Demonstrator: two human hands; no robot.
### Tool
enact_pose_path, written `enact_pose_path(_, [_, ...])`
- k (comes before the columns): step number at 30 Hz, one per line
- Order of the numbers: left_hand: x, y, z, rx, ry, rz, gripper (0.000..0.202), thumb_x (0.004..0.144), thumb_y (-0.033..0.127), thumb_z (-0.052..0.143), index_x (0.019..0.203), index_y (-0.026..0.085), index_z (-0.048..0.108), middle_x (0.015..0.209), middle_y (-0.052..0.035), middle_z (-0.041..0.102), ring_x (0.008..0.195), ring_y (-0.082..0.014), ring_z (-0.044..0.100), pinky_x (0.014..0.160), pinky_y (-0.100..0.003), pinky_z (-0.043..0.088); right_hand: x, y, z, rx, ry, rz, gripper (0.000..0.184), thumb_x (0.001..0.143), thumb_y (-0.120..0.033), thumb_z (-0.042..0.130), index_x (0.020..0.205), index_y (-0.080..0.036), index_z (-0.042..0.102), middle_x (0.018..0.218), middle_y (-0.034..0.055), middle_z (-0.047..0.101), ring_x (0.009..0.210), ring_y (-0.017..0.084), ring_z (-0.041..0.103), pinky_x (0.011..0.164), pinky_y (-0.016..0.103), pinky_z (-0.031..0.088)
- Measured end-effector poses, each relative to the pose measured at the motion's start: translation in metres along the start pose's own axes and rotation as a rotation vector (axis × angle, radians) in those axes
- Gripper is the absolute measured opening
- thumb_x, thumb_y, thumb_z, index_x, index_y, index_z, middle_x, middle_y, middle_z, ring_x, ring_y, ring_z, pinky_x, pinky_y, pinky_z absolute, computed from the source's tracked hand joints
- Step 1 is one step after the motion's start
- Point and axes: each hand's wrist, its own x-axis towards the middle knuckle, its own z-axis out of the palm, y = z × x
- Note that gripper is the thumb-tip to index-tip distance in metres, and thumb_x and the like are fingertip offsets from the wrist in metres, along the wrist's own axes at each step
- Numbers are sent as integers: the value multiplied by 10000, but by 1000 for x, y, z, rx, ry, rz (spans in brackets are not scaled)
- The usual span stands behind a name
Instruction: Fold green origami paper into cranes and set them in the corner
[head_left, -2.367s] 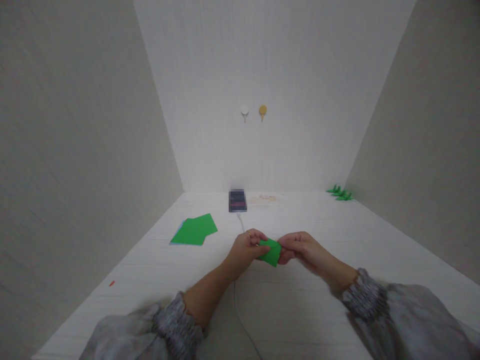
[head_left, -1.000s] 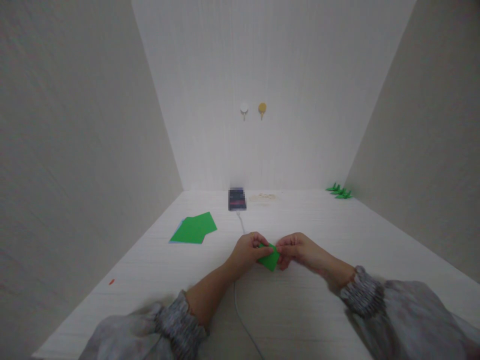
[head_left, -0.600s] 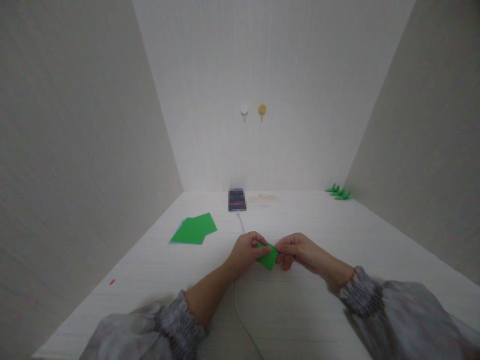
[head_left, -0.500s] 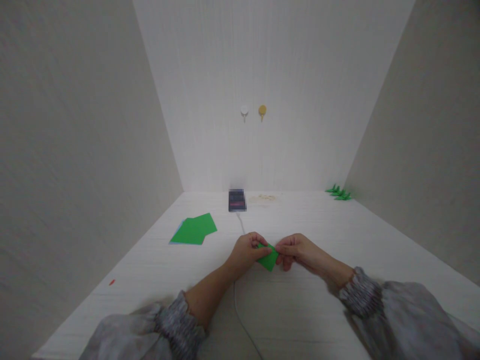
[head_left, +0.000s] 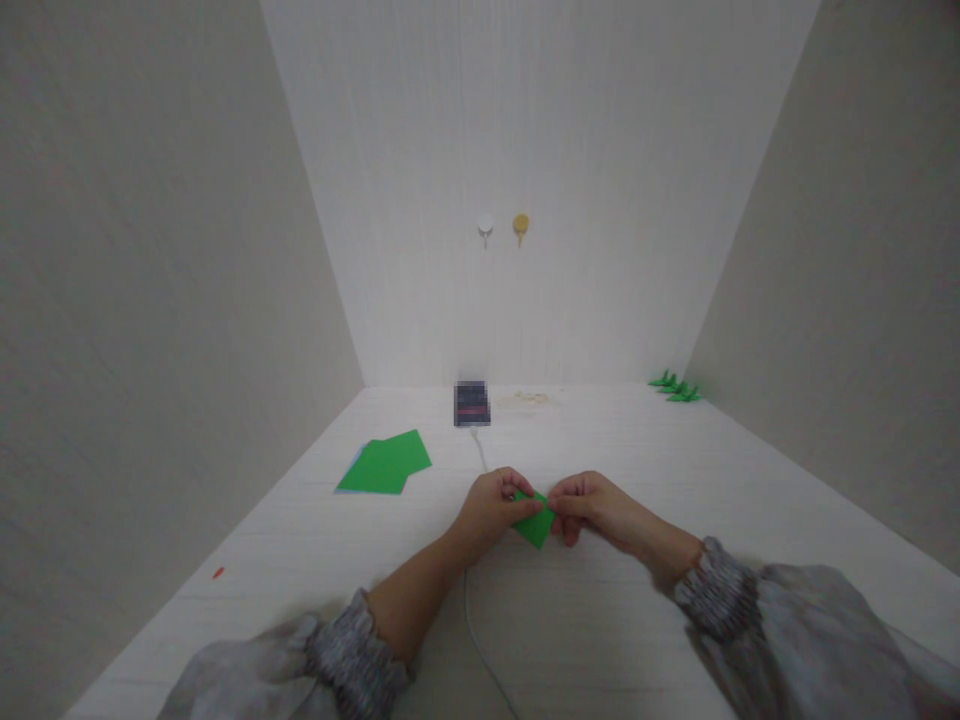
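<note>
A small folded piece of green paper (head_left: pixel 536 527) is held between my two hands above the white table. My left hand (head_left: pixel 495 506) grips its left side, thumb on top and fingers beneath. My right hand (head_left: pixel 583 503) pinches the paper's right edge between thumb and fingertips. One corner of the paper points down toward me. The fingertips hide its upper part. To the left, flat sheets of green paper (head_left: pixel 382 466) lie overlapping, with a light blue edge showing under them.
A device with a blurred screen (head_left: pixel 472 404) stands near the back wall, its white cable (head_left: pixel 474 620) running toward me under my left arm. Folded green paper pieces (head_left: pixel 677 387) sit at the back right. A small red bit (head_left: pixel 218 573) lies at left. Two hooks (head_left: pixel 521 225) hang on the wall.
My right fingertips have shifted slightly left along the paper's upper right edge. Both hands keep their hold. The whole view has moved a little.
</note>
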Motion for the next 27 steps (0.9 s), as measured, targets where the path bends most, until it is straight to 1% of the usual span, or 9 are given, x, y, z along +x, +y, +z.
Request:
enact_pose_path(8, [1,1,2,-58,-7,-29,293,533,296,702,699,128,531,527,14,553,463,-83,490,456,-196,345,0,0,0,4,8,-6,209,632,-313,609,618,-105,616,545,23,633,405,86,530,432,205,408])
enact_pose_path(13, [1,4,3,-55,-8,-17,300,518,304,712,675,128,527,491,32,518,434,-66,457,435,-184,315,1,-1,3,-14,22,1,211,634,-322,609,612,-113,599,523,14,623,398,86,526,423,204,403])
enact_pose_path(18, [1,4,3,-53,-20,-9,308,514,306,714,674,129,520,506,27,522,445,-69,461,441,-186,316,2,0,4,-4,24,-20,212,632,-324,618,636,-114,593,482,-10,590,380,75,498,420,205,405])
enact_pose_path(22, [0,6,3,-114,-43,-9,311,522,306,710,681,128,511,496,40,494,441,-61,447,447,-185,309,3,1,4,0,33,-28,205,636,-312,610,624,-108,590,500,2,603,379,75,504,408,201,396])
enact_pose_path(27, [-3,14,2,-220,-49,-6,320,523,275,706,697,137,474,469,69,450,422,-50,426,450,-182,308,6,3,3,7,47,-33,220,624,-331,612,618,-113,582,489,-2,603,363,86,513,388,206,391])
